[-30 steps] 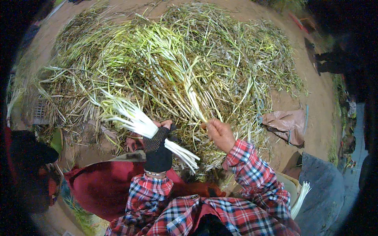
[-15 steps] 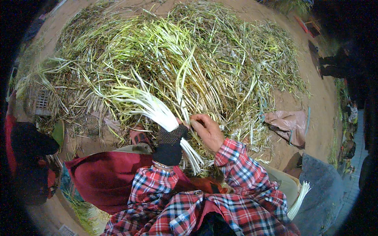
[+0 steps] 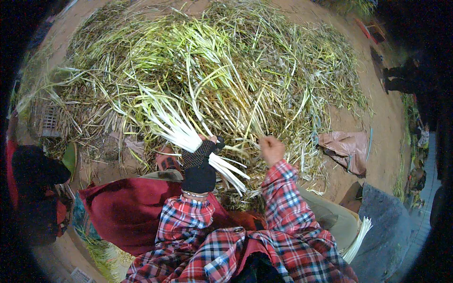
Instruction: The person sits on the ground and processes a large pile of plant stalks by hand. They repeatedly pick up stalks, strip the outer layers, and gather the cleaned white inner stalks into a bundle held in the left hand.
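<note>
In my left hand, which wears a black glove with the fingertips bare, is a bunch of long stalks with white stems and yellow-green leaves. The stems' pale ends stick out below the glove to the right. One separate stalk rises from my left fingertips, its leaf bending to the right. My bare right hand is closed, off to the right of the bunch. A thin, pale leaf strip runs up from its fingertips; the pinch itself is partly hidden.
A wide heap of loose stalks and leaves covers the ground before me. A brown plastic sheet lies at right. More white stalks rest by my right leg. A grey crate and another person's dark sleeve are at left.
My right hand has drawn away from my left, to the right, with a leaf strip at its fingertips. My left hand and the bunch have shifted slightly left and tilted more upright.
</note>
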### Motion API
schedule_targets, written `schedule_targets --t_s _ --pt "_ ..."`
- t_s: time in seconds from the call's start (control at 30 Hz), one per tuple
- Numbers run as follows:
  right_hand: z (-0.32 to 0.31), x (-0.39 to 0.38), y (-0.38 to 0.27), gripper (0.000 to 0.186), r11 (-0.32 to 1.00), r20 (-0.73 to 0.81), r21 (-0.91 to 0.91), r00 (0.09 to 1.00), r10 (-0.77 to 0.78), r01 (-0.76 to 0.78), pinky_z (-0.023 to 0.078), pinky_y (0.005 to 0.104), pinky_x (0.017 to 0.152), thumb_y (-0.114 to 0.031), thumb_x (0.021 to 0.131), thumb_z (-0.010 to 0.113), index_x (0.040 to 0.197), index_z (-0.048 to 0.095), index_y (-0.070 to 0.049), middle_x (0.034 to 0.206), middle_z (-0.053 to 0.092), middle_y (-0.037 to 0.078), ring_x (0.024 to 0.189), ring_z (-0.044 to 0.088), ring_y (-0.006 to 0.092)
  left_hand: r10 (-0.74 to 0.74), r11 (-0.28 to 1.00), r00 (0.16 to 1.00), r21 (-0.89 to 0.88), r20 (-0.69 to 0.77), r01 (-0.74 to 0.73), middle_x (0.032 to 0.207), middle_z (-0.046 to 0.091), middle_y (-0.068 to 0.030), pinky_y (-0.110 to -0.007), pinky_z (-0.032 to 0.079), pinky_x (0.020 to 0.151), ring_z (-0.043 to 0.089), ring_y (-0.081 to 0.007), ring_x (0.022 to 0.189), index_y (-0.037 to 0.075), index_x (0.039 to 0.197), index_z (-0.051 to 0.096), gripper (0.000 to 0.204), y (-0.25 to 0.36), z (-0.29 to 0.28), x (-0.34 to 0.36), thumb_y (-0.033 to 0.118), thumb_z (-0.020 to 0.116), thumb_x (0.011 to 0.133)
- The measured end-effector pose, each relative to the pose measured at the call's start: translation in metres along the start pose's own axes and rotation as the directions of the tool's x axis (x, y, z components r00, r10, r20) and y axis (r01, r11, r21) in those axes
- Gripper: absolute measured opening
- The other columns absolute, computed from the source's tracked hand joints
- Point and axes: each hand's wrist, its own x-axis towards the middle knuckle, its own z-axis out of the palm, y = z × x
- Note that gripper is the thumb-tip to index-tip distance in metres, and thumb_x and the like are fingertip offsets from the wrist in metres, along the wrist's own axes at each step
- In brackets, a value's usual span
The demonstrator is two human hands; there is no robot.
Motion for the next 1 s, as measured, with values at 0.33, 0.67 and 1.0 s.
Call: schedule_targets --t_s 0.33,0.67,1.0 --pt "-0.044 0.014 -0.041 0.03 0.99 0.151 0.087 0.981 -0.122 0.11 0.047 0.0326 0.06 -0.023 0.076 0.057 0.101 0.054 -0.006 0.076 0.061 0.015 0.065 0.06 0.0244 -0.088 0.898 0.987 0.439 0.138 0.019 0.064 0.049 -0.0044 -0.027 0.043 0.046 0.05 -0.0148 0.052 0.004 0.077 0.047 0.024 -0.013 -0.009 0.011 0.003 0.067 0.065" --pt "-0.02 0.015 -0.11 0.014 0.905 0.319 0.158 0.847 -0.426 0.396 0.041 0.0362 0.047 -0.017 0.075 0.056 0.075 0.052 -0.004 0.059 0.054 0.014 0.052 0.055 0.0273 -0.207 0.815 0.944 0.579 0.258 0.02 0.069 0.051 -0.0028 -0.026 0.044 0.059 0.05 -0.0124 0.064 0.002 0.082 0.05 0.029 -0.026 -0.021 0.003 0.011 0.071 0.062" --pt "-0.073 0.1 -0.071 0.015 0.748 -0.302 0.66 0.936 0.181 0.069 0.041 0.022 0.042 -0.011 0.084 0.044 0.095 0.051 -0.003 0.074 0.056 0.008 0.052 0.05 0.0102 -0.162 0.885 0.966 0.463 0.204 0.05 0.065 0.053 -0.0051 -0.024 0.046 0.046 0.054 -0.0134 0.055 0.002 0.077 0.051 0.019 -0.017 -0.019 0.0 0.005 0.066 0.067"
